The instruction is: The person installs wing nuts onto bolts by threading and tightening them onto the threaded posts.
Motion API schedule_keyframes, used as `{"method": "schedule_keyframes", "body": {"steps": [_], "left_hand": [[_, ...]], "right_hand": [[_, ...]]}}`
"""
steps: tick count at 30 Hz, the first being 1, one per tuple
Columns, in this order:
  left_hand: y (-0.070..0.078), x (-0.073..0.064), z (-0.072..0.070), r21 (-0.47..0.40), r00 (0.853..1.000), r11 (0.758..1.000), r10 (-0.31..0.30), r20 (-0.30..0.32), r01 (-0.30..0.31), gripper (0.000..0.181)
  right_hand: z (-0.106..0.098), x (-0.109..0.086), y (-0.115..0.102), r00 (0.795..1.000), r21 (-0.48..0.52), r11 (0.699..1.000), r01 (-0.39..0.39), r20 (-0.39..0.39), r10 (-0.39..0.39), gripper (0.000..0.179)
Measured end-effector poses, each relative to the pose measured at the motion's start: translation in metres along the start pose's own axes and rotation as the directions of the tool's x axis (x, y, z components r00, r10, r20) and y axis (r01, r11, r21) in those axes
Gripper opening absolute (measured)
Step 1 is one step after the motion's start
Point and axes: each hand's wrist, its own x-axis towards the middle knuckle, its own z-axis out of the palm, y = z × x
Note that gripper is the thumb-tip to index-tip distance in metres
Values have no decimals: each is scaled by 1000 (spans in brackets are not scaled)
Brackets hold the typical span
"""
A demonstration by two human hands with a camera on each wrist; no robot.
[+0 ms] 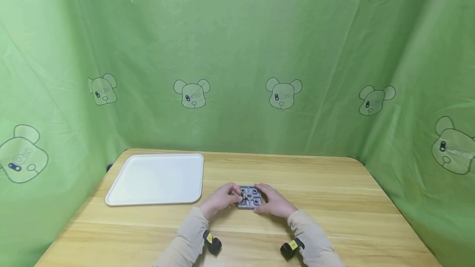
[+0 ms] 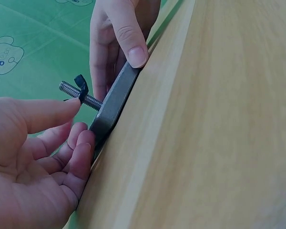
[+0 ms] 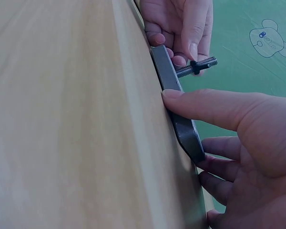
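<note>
A square grey metal plate (image 1: 256,196) with recesses and round holes lies on the wooden table in the head view. From its left part a threaded bolt (image 2: 92,102) stands up, bearing a dark wing nut (image 2: 81,84). My left hand (image 1: 222,197) is at the plate's left side. In the left wrist view its thumb tip meets the wing nut, and its other fingers curl beside the plate; the far side of the pinch is hidden. My right hand (image 1: 276,202) grips the plate's right side, thumb on the near edge and fingers around the far corner.
A white rectangular tray (image 1: 156,179) lies on the table (image 1: 315,184) to the left of the hands. Green curtains (image 1: 237,44) with bear prints hang behind the table and on both sides. Black wrist cameras (image 1: 214,245) sit on both sleeves.
</note>
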Motion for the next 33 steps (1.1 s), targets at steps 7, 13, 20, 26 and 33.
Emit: {"method": "schedule_keyframes", "body": {"steps": [7, 13, 20, 26, 33], "left_hand": [[-1, 1, 0, 5, 1000, 1000, 7, -3, -7, 16], [-2, 1, 0, -10, 1000, 1000, 12, 22, -12, 20], [-2, 2, -1, -23, 999, 1000, 20, 44, -19, 24], [-3, 4, -1, -12, 999, 1000, 15, 49, -15, 24], [-1, 2, -1, 17, 999, 1000, 2, 41, -3, 21]], "right_hand": [[1, 1, 0, 1000, -7, 1000, -16, 0, 16, 90], [1, 1, 1, 1000, -4, 1000, -10, 4, 10, 90], [1, 1, 1, 1000, -1, 1000, -8, 3, 8, 90], [1, 0, 2, 1000, 0, 1000, -1, 2, 1, 91], [0, 0, 0, 1000, 4, 1000, -3, 1, 3, 90]]}}
